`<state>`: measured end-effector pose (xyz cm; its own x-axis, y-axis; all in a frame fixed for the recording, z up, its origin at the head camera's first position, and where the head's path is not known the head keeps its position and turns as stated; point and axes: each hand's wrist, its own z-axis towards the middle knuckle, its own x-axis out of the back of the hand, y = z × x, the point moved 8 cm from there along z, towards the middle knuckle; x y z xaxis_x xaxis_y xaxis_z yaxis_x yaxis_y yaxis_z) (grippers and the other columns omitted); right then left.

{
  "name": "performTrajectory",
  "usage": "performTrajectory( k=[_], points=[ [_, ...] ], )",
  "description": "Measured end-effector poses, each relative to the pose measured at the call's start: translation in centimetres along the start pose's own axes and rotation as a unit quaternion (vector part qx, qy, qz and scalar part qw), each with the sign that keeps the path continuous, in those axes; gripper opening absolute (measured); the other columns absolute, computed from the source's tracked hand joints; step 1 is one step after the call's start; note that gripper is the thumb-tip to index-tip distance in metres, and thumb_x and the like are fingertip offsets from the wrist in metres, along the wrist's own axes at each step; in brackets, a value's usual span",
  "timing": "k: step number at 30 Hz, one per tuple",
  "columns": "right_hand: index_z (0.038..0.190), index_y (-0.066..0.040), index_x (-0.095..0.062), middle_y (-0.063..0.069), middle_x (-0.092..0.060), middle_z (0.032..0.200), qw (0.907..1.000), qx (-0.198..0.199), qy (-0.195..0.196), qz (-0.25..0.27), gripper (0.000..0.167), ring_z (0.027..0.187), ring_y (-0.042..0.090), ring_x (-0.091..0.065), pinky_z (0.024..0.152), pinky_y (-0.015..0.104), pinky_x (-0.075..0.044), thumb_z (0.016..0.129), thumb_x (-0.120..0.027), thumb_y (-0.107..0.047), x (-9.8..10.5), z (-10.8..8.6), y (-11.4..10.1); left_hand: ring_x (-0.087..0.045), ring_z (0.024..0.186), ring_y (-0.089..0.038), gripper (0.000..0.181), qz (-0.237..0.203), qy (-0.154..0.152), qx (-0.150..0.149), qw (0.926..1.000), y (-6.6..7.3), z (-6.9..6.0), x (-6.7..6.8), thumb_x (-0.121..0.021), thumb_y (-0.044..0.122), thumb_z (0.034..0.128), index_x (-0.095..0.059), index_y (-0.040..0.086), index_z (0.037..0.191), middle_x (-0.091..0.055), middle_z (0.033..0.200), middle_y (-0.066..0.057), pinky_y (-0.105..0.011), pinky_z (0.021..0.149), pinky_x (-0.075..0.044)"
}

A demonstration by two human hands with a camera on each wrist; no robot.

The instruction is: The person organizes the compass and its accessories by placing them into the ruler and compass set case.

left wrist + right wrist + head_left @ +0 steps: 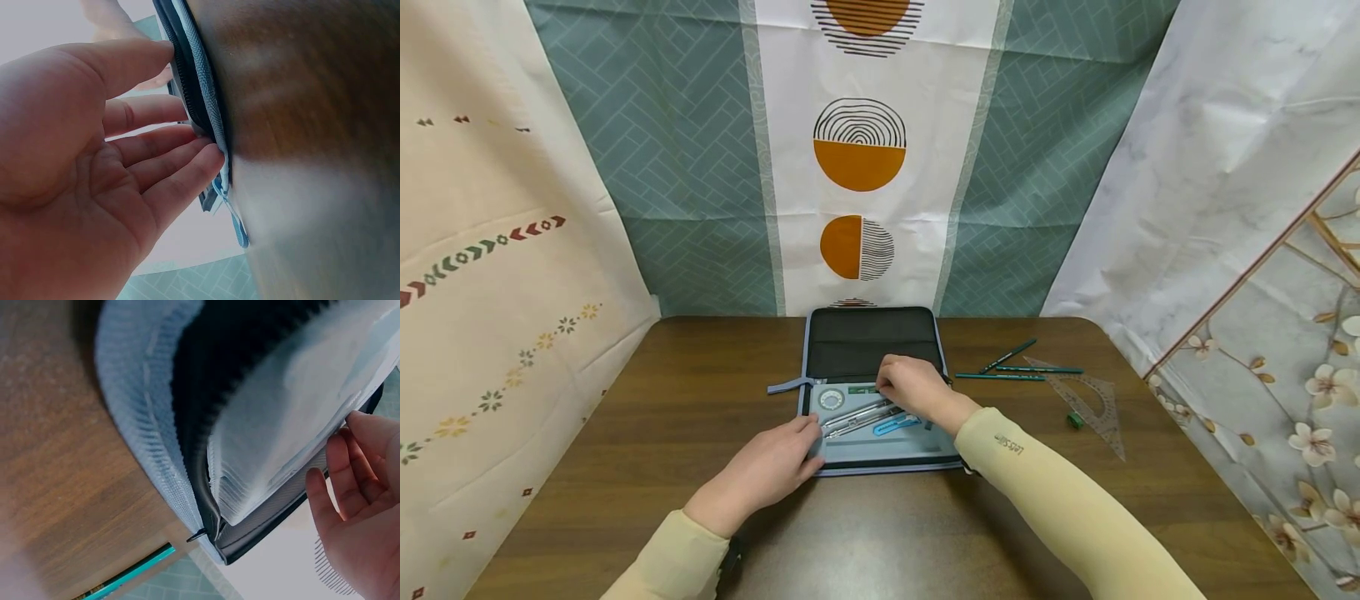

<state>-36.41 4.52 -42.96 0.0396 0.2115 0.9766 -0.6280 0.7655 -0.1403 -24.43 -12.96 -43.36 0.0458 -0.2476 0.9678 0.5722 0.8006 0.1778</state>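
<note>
An open zip case (pixel 895 472) lies on the table, with a pale blue plastic tray (pixel 880 452) in its near half. In the tray are metal compasses (pixel 861 419), a light blue tool (pixel 897 425), a round white piece (pixel 831 400) and a flat green piece (pixel 862 389). My left hand (pixel 778 454) touches the case's left side, fingers mostly straight, against the zip edge (pixel 199 75) in the left wrist view. My right hand (pixel 917 385) reaches over the tray, fingertips at its far edge beside the green piece. The right wrist view shows thumb and fingers (pixel 340 456) bent near the tray's rim; what they hold is hidden.
Right of the case lie several dark green pencils (pixel 1000 377), a clear set square (pixel 1101 404) and a small green sharpener (pixel 1075 420). The case's black lid (pixel 874 342) stands raised behind the tray. A zip pull strap (pixel 788 386) sticks out left.
</note>
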Motion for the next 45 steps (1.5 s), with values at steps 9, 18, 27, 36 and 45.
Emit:
performTrajectory(
  k=[9, 18, 27, 36, 45],
  points=[
    [0.108, -0.012, -0.083, 0.002, -0.071, 0.116, 0.9996, 0.007, 0.001, 0.027, 0.006, 0.101, 0.019, -0.073, 0.091, 0.037, -0.062, 0.104, -0.079, -0.010, 0.0, -0.7, 0.1, -0.070, 0.127, -0.039, 0.033, -0.005, -0.003, 0.008, 1.0000, 0.3, -0.1, -0.4, -0.086, 0.022, 0.0992, -0.072, 0.000, 0.119, -0.068, 0.142, -0.027, -0.052, 0.102, -0.060],
    [0.123, -0.014, -0.079, 0.004, -0.067, 0.129, 0.9990, 0.013, 0.010, 0.042, 0.018, 0.103, 0.018, -0.073, 0.093, 0.039, -0.061, 0.105, -0.079, -0.016, 0.8, -1.5, 0.3, -0.070, 0.129, -0.039, 0.034, -0.007, -0.008, 0.016, 0.9998, 0.4, -0.2, -0.5, -0.085, 0.023, 0.1006, -0.072, -0.001, 0.121, -0.067, 0.144, -0.027, -0.053, 0.104, -0.059],
    [0.150, -0.014, -0.068, 0.009, -0.064, 0.152, 0.9999, 0.005, -0.001, 0.014, 0.045, 0.143, 0.029, -0.059, 0.116, 0.049, -0.050, 0.110, -0.073, -0.034, 1.2, -2.8, 1.8, -0.071, 0.127, -0.038, 0.034, 0.002, 0.003, 0.009, 1.0000, 0.5, -0.2, -0.4, -0.086, 0.023, 0.1001, -0.072, 0.000, 0.121, -0.068, 0.143, -0.026, -0.051, 0.102, -0.060],
    [0.162, -0.007, -0.055, 0.016, -0.044, 0.172, 0.9996, 0.026, -0.008, -0.004, 0.063, 0.161, 0.038, -0.038, 0.129, 0.059, -0.031, 0.111, -0.068, -0.042, 1.5, -4.9, 3.1, -0.071, 0.127, -0.038, 0.031, 0.003, 0.005, 0.002, 1.0000, 0.7, -0.3, -0.2, -0.086, 0.022, 0.0997, -0.072, 0.001, 0.118, -0.068, 0.143, -0.026, -0.051, 0.101, -0.060],
    [0.166, -0.007, -0.048, 0.016, -0.037, 0.176, 0.9996, 0.015, 0.008, -0.020, 0.071, 0.164, 0.039, -0.032, 0.131, 0.061, -0.025, 0.111, -0.067, -0.047, 2.1, -7.7, 4.9, -0.071, 0.128, -0.039, 0.028, 0.006, 0.011, -0.006, 0.9999, 0.6, -0.3, -0.2, -0.085, 0.022, 0.1001, -0.071, 0.002, 0.114, -0.068, 0.142, -0.026, -0.052, 0.100, -0.060]
  ],
)
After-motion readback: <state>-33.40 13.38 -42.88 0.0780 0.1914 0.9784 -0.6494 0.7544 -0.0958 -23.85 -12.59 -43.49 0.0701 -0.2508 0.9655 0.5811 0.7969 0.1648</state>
